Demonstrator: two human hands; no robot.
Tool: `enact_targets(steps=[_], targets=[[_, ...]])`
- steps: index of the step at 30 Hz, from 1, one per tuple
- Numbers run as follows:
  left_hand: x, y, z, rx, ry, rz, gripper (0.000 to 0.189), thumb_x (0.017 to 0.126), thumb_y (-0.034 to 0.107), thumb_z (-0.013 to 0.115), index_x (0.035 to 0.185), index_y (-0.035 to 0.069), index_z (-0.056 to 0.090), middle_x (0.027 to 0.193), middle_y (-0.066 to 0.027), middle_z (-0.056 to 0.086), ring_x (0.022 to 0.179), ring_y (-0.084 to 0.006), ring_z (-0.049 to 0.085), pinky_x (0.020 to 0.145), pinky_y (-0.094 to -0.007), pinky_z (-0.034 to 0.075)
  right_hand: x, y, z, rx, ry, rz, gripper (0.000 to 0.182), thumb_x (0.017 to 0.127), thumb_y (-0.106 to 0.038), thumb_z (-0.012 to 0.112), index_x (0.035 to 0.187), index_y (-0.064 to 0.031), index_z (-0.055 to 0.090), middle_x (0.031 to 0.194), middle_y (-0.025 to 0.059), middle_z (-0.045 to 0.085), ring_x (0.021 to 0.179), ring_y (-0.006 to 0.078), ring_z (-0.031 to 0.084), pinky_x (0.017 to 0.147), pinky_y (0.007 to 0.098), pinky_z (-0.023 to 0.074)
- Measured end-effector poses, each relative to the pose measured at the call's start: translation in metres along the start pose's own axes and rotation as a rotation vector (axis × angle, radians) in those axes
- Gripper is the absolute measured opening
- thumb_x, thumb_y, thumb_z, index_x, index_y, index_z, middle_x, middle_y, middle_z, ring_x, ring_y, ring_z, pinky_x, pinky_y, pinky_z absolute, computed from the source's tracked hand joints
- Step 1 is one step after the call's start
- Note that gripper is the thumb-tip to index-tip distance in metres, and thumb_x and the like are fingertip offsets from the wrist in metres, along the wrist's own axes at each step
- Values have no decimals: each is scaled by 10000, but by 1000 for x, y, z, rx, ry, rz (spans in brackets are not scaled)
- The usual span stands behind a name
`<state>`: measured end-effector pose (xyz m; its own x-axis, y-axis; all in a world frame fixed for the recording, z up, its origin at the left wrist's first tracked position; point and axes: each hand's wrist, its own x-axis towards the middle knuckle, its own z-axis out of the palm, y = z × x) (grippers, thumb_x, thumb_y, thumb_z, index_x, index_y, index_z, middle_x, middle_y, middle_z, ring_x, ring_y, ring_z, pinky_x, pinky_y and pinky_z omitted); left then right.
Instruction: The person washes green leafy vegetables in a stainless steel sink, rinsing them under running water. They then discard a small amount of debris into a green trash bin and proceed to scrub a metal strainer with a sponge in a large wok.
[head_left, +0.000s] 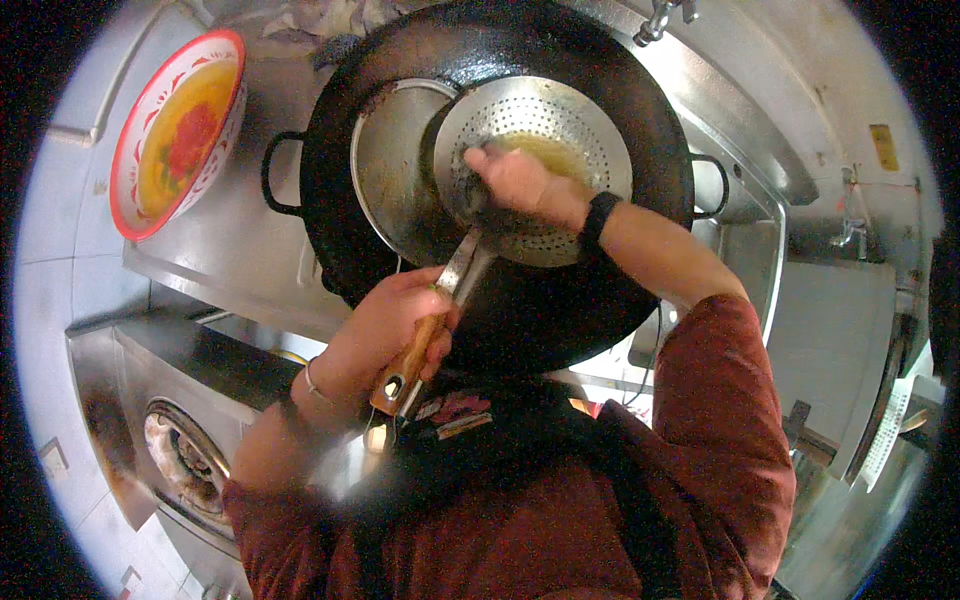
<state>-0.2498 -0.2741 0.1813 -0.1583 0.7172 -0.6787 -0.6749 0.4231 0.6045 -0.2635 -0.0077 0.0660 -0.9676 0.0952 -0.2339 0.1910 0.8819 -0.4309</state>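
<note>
My left hand (405, 322) is closed around the wooden handle of a perforated metal skimmer (600, 142), and a second handle with a hanging loop lies along it. The skimmer's round bowl is over a big black wok (487, 322). Reaching into the bowl from the right, my right hand (517, 180) is blurred, its fingers curled around something dark, perhaps a scouring pad. Yellowish liquid shows beyond that hand. Partly under the skimmer, a round metal pan or lid (397, 172) rests in the wok.
An enamel basin (235, 97) with a red rim, holding orange liquid, stands on the steel counter (247, 247) at left. Below it is a stove burner (187, 457). A tap (656, 26) is above the wok at right, another (847, 229) farther right. A white perforated basket (885, 435) stands at the right edge.
</note>
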Motion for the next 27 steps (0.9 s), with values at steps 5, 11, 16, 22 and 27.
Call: enact_targets(steps=[5, 11, 16, 22, 27], targets=[[11, 2, -5, -47, -26, 51, 206, 833, 178, 489, 969, 35, 546, 630, -58, 520, 488, -146, 515, 452, -267, 445, -5, 54, 4, -292, 176, 1, 244, 858, -173, 501, 1058, -42, 548, 931, 239, 614, 925, 376, 610, 805, 452, 494], [25, 14, 5, -368, -28, 80, 168, 886, 141, 473, 1044, 89, 502, 828, -34, 539, 517, -121, 468, 448, -246, 409, -57, -59, 1, 129, 276, -231, 323, 738, -5, 551, 1054, 14, 484, 898, 272, 567, 807, 458, 577, 736, 487, 488], [22, 12, -1, -293, -130, -7, 222, 968, 349, 441, 927, 132, 460, 727, -16, 516, 459, -116, 454, 380, -262, 366, -31, -10, 11, 54, 410, -178, 244, 856, -80, 454, 1077, 23, 466, 954, 293, 557, 861, 468, 569, 775, 499, 475], [-22, 20, 12, 6, 238, 22, 391, 970, 386, 431, 1178, 80, 558, 653, 6, 499, 455, -101, 460, 383, -243, 363, -12, 55, -46, -167, 179, 265, 356, 957, -147, 307, 1259, 22, 388, 1228, 250, 484, 1040, 465, 526, 906, 497, 456], [-10, 1, -5, 410, 295, 311, 263, 947, 244, 511, 1134, 67, 564, 668, 24, 495, 490, -75, 448, 453, -233, 388, -34, 49, 26, -480, -40, -215, 547, 880, -68, 448, 1408, -141, 324, 1307, 195, 403, 1180, 405, 428, 925, 533, 434]])
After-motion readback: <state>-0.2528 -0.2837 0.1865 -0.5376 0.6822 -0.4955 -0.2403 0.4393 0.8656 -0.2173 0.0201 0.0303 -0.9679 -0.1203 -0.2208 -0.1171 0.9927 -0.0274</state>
